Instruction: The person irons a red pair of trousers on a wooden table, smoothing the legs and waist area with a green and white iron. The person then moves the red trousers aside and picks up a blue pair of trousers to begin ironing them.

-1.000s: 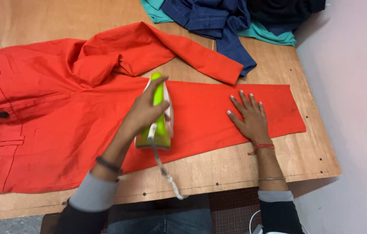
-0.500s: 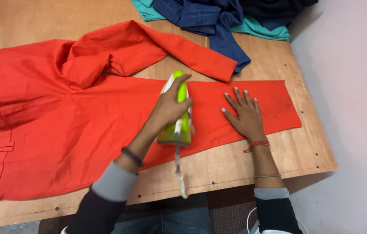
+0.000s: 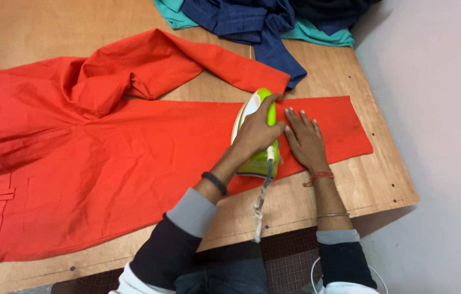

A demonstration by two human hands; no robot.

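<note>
Plywood makes up the work surface, a broad brown table (image 3: 350, 185) whose right edge runs along a pale grey wall. At the far left lies the waist of a pair of red trousers (image 3: 105, 163), dark buttons showing at the edge (the fabric there is rumpled and bunched). One leg is folded back toward the top of the table; the other lies flat, stretching to the right. Beyond it, at the far edge, sits a heap of dark blue and teal clothes (image 3: 257, 22).

Pressing of the flat leg looks to be the step in hand, with the iron working near the hem end. Moving it on toward the hem would call for the flat hand to shift clear, since the two sit just beside each other.

Left hand (image 3: 257, 130): fingers closed around the handle of a green and white iron (image 3: 256, 158), which rests sole-down on the flat leg, its cord (image 3: 259, 209) trailing back over the table's near edge.

Right hand (image 3: 304, 141): spread open, fingers slightly apart, palm down on the red cloth just right of the iron, holding nothing, only flattening the fabric.
</note>
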